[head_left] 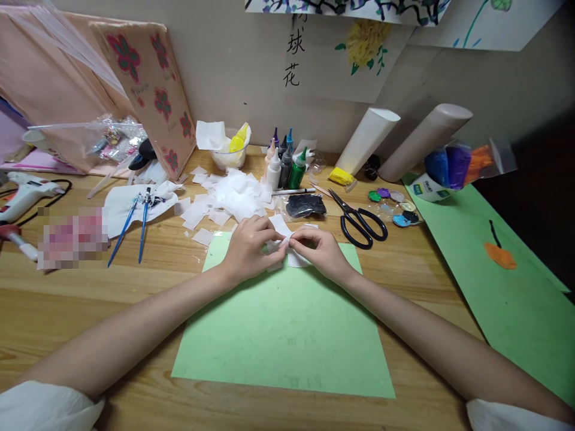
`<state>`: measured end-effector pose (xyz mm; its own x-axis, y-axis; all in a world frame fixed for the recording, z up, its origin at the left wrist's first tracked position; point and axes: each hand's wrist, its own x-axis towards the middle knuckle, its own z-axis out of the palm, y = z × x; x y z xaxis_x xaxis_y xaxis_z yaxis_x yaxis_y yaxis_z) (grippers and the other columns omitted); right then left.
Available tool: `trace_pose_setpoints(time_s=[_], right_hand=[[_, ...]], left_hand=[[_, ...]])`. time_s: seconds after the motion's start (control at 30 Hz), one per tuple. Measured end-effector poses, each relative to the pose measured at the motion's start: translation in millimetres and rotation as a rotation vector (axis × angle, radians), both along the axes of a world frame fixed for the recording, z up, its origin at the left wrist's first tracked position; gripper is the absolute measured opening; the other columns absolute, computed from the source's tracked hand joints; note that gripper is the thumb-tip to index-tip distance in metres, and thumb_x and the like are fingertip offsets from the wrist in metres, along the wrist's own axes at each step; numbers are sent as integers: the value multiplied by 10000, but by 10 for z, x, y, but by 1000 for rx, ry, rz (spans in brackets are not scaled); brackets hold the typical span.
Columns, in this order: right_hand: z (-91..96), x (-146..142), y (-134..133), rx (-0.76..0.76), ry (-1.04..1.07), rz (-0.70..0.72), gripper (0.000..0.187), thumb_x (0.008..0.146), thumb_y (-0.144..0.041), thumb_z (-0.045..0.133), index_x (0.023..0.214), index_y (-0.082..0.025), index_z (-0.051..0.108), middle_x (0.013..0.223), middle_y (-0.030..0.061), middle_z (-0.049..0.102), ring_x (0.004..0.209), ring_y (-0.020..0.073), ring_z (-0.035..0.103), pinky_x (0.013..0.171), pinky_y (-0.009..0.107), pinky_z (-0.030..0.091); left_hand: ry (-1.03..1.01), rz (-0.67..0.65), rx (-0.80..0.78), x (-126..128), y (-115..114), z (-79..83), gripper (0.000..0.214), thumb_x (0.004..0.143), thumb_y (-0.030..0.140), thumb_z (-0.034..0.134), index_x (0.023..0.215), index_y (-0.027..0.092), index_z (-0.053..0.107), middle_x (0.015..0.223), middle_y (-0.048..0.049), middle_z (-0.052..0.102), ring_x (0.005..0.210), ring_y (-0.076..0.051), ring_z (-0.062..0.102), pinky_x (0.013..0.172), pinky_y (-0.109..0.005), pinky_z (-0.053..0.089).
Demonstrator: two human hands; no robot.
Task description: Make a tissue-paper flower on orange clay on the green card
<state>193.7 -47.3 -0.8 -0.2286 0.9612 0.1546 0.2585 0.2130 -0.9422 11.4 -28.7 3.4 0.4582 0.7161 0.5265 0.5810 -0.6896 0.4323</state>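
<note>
From my end, the hands (250, 248) hide part of the white paper (281, 225), so I can't read its folds. Pixelation leaves me guessing at a pink item (74, 239). The picture's edges cut off the glue gun (29, 193), sleeves (49, 407) and topmost painting (359, 7).

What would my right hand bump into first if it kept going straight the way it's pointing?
Just past the white paper at its fingertips, your right hand would probably meet your left hand, though the exact gap in depth is unclear from this view.
</note>
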Motion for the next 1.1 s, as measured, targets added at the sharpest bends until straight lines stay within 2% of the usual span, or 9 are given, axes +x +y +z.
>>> trace_pose_setpoints(time_s=[0.2, 0.73, 0.83, 0.97, 1.1], right_hand=[[7, -4, -2, -3, -8, 0, 189, 814, -332, 613, 754, -167, 683, 762, 44, 634, 721, 171, 562, 658, 305, 417], [-6, -8, -2, 21, -20, 5, 134, 792, -287, 627, 741, -169, 665, 770, 42, 637, 715, 164, 558, 644, 294, 419], [-3, -7, -4, 11, -5, -14, 118, 792, -269, 625, 747, -165, 661, 785, 41, 637, 720, 163, 554, 646, 289, 413], [1, -5, -2, -23, 32, -49, 135, 795, -283, 622, 745, -161, 652, 768, 41, 628, 715, 165, 549, 639, 288, 410], [-5, 6, 3, -18, 31, -40, 142, 802, -287, 616, 748, -161, 651, 761, 38, 625, 713, 163, 540, 637, 284, 404]], left_hand=[[-10, -15, 7, -8, 14, -19, 111, 783, 260, 617, 733, 194, 691, 699, -13, 579, 682, -144, 481, 646, -290, 364], [-26, -15, 6, -2, 17, -27, 113, 779, 271, 626, 719, 200, 689, 690, -10, 580, 673, -143, 492, 637, -290, 368], [-43, -17, 6, 6, 4, -2, 102, 778, 264, 621, 825, 206, 691, 764, -19, 601, 722, -153, 522, 668, -297, 386], [-44, -49, -2, 12, -24, 33, 244, 759, 289, 646, 979, 184, 626, 917, -39, 632, 865, -177, 565, 763, -317, 400], [-15, -57, -49, 8, -26, 49, 89, 855, 264, 555, 845, 187, 599, 836, -12, 650, 825, -160, 577, 771, -323, 377]])
